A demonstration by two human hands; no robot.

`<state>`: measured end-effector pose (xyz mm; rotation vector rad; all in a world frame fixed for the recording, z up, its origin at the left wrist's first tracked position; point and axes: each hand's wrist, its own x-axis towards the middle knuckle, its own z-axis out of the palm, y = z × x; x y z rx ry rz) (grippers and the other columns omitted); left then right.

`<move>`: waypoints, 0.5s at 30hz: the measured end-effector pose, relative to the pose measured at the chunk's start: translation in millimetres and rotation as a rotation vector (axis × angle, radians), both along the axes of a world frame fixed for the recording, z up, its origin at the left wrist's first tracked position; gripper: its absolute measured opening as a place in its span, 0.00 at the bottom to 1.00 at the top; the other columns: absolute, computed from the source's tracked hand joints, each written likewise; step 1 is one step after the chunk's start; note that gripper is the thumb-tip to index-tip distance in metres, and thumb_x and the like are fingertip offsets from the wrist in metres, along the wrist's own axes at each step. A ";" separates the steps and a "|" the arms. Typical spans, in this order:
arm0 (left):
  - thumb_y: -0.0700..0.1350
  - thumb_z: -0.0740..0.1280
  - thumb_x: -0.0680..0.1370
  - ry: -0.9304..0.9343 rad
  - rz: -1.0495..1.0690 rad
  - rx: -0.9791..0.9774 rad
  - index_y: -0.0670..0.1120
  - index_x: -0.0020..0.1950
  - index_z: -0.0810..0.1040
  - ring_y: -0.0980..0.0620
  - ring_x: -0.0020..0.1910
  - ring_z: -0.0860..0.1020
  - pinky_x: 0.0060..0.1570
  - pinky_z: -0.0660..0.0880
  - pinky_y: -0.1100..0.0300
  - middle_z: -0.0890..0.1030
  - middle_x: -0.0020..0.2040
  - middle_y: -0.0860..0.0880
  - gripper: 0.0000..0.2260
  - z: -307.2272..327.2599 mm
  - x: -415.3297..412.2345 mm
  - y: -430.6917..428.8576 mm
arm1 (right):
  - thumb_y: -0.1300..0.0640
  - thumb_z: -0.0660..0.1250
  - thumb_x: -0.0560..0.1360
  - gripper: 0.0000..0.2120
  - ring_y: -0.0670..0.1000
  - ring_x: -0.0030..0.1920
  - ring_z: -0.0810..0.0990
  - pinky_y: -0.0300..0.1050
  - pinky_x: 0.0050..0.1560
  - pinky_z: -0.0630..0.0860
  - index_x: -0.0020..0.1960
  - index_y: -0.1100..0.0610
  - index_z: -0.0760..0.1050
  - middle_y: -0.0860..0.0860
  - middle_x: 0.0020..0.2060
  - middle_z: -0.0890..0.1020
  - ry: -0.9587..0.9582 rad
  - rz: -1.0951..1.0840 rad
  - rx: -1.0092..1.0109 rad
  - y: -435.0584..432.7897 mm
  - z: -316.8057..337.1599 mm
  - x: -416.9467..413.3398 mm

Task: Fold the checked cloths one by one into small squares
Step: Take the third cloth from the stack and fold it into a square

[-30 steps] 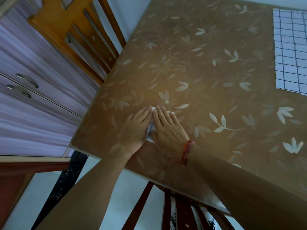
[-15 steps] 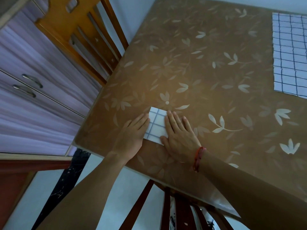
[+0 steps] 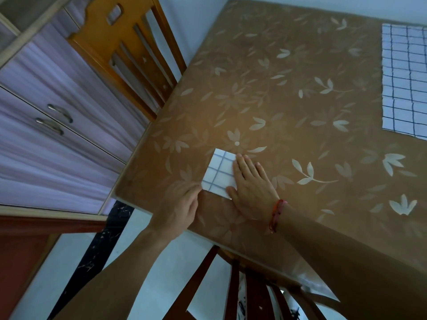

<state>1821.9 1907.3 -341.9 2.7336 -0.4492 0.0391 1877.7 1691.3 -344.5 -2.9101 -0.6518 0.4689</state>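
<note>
A small folded white checked cloth [image 3: 219, 173] lies flat near the near-left corner of the brown leaf-patterned table [image 3: 288, 93]. My right hand [image 3: 250, 183] lies flat with straight fingers pressing on the cloth's right edge. My left hand [image 3: 179, 207] rests on the table just left of and below the cloth, its fingertips at the cloth's lower-left corner. A larger unfolded checked cloth [image 3: 406, 82] lies spread at the far right of the table, partly cut off by the frame.
An orange wooden chair [image 3: 129, 54] stands at the table's left side. Purple cabinet doors with metal handles [image 3: 54, 118] fill the left. A dark wooden chair back [image 3: 245, 287] is below the table's near edge.
Both hands have slid apart off the folded cloth, uncovering it. My left hand has drawn back toward the table's near edge; my right hand has shifted to the cloth's right side.
</note>
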 end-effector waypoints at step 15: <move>0.37 0.64 0.78 0.392 0.777 -0.751 0.45 0.44 0.84 0.54 0.40 0.76 0.43 0.75 0.59 0.80 0.37 0.52 0.09 31.6 65.3 -49.7 | 0.48 0.63 0.65 0.18 0.51 0.35 0.78 0.58 0.44 0.80 0.42 0.64 0.79 0.54 0.32 0.81 0.517 -1.056 0.995 -9.1 33.8 10.2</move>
